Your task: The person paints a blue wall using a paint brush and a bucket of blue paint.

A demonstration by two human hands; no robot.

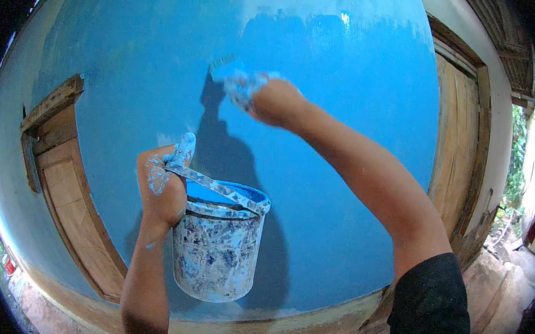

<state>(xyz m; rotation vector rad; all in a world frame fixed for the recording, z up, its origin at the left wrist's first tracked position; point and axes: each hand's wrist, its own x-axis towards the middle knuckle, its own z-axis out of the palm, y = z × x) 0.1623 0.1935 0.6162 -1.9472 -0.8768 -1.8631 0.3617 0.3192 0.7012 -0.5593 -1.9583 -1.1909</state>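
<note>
My right hand (271, 99), streaked with blue paint, is closed round a paintbrush (226, 68). The brush's bristles point left, close to the blue wall (350, 135); I cannot tell whether they touch it. Lower and to the left, my left hand (166, 175) grips the handle of a paint-spattered bucket (215, 256), its thumb raised and coated in blue. The bucket hangs upright in front of the wall. Blue paint coats its inner side; how full it is cannot be seen.
A wooden door (79, 197) in a rough frame stands at the left, and a taller wooden door (453, 130) at the right. Paler patches (378, 4) show along the top of the wall. A stone ledge (306, 328) runs along the wall's foot. Daylight and plants (516, 159) appear at the far right.
</note>
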